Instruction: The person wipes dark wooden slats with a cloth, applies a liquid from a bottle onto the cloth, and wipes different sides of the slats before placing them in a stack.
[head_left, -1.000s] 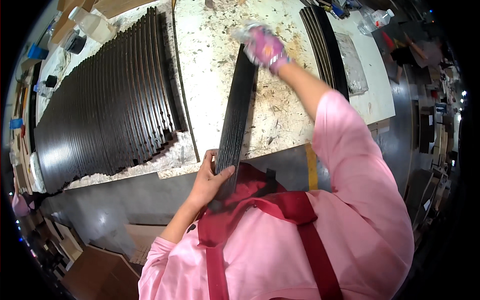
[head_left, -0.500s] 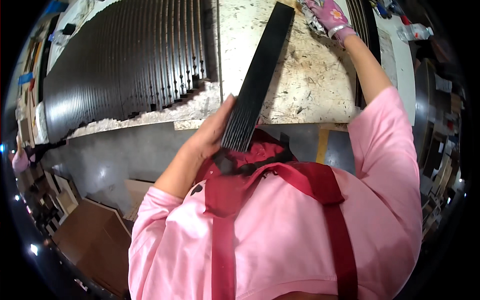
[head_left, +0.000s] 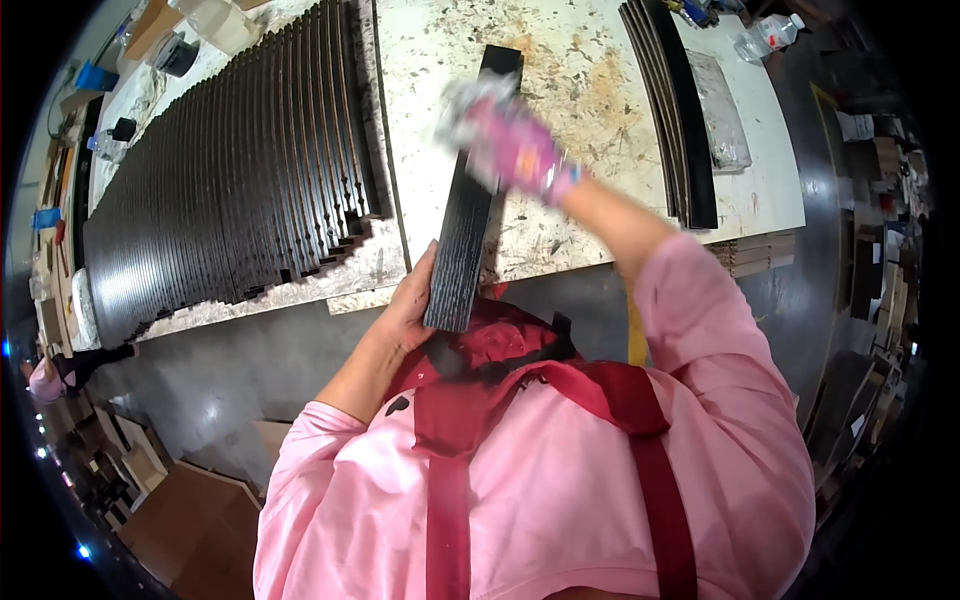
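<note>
A long black board (head_left: pixel 466 245) with a streaked grain lies at a slant, its near end jutting past the table's front edge. My bare left hand (head_left: pixel 412 300) grips that near end from the left side; some of its fingers are hidden beneath. Over the far half of the board, my right hand (head_left: pixel 520 150), in a pink-purple glove, is smeared by motion. It holds a crumpled whitish-grey rag (head_left: pixel 470 108) against or just above the board's surface; contact is too blurred to tell.
Many dark boards (head_left: pixel 225 180) stand side by side at the left. Several more (head_left: pixel 675 130) lie at the right, near a clear plastic bottle (head_left: pixel 770 36) and a flat wrapped packet (head_left: pixel 722 110). The stained white table (head_left: pixel 570 225) ends just in front of me. Containers (head_left: pixel 215 25) stand far left.
My right hand has come from the table's far right to the board, carrying the rag. The left hand still holds the near end. The whole view has shifted a little.
</note>
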